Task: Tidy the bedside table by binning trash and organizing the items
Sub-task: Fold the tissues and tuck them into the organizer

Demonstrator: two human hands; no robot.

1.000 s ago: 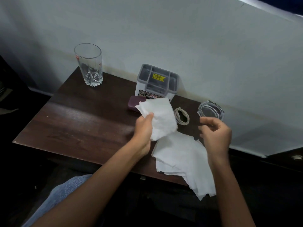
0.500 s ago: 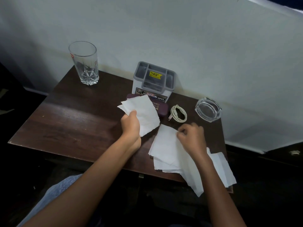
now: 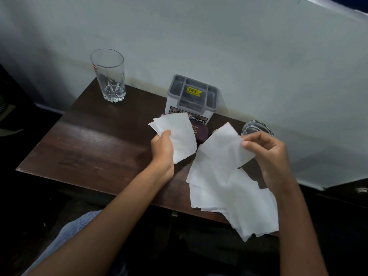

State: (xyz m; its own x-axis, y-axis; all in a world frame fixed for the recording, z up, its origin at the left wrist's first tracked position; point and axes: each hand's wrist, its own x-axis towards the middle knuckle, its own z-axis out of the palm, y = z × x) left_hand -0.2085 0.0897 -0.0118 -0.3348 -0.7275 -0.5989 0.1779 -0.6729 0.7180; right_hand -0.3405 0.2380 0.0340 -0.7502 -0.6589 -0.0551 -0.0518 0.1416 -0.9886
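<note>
Pinched in the right hand (image 3: 266, 152) is one tissue (image 3: 223, 150), lifted above the loose tissue pile (image 3: 235, 198) at the table's (image 3: 95, 148) near right edge. Several folded tissues (image 3: 179, 134) are gripped in the left hand (image 3: 162, 150). Farther back are seen a maroon case (image 3: 201, 132), organizer (image 3: 192, 98), ashtray (image 3: 255, 127), and glass (image 3: 108, 74) far left.

White tissue sheets (image 3: 180, 136) are sitting fanned in the left hand (image 3: 162, 151); another sheet (image 3: 221, 150) is hanging pinched from the right hand (image 3: 266, 152), overlapping the loose pile (image 3: 235, 200) spilling off the table's (image 3: 95, 144) front edge.
</note>
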